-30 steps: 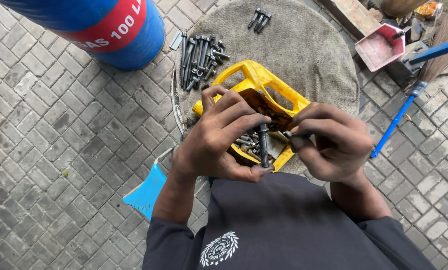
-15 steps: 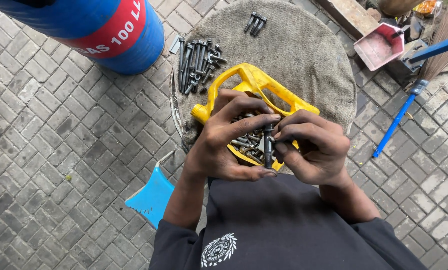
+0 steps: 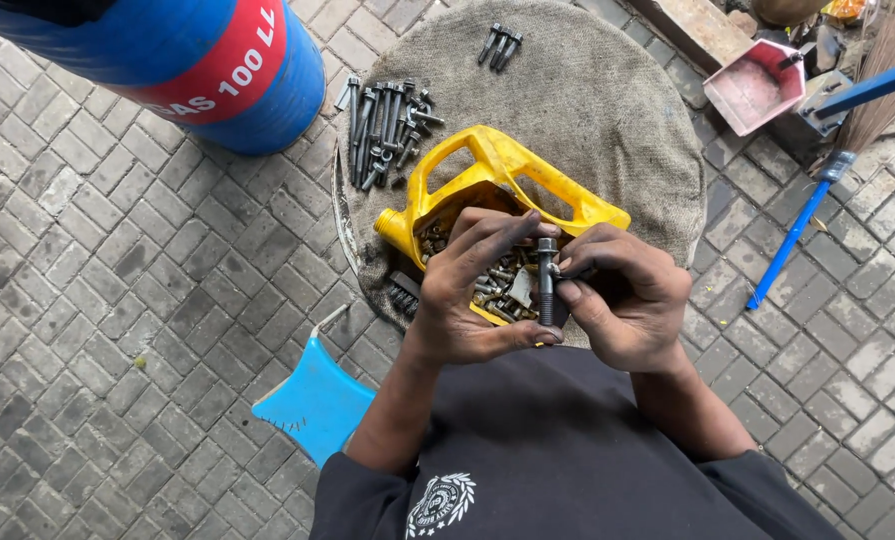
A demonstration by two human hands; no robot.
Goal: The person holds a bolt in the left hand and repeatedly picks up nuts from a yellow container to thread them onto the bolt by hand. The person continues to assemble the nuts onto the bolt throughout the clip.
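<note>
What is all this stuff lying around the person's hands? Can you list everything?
Bolt: one, dark, upright between both hands.
Cut-open jug: one, yellow, on the mat, holding small mixed hardware.
Sorted bolts: a row, dark, mat's left edge.
Loose bolts: a few, dark, mat's far side.
Round mat: one, brownish, on paving.
Drum: one, blue with red band, top left.
Stool: one, blue, lower left.
Pan: one, pinkish, top right.
Left hand; right hand: fingers on the bolt.

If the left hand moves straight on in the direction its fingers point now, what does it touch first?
The left hand points its fingers to the right, across the dark bolt that it holds upright. Just past the bolt, it would probably first meet the fingers of the right hand, which are already close against it; the exact depth is unclear.
</note>
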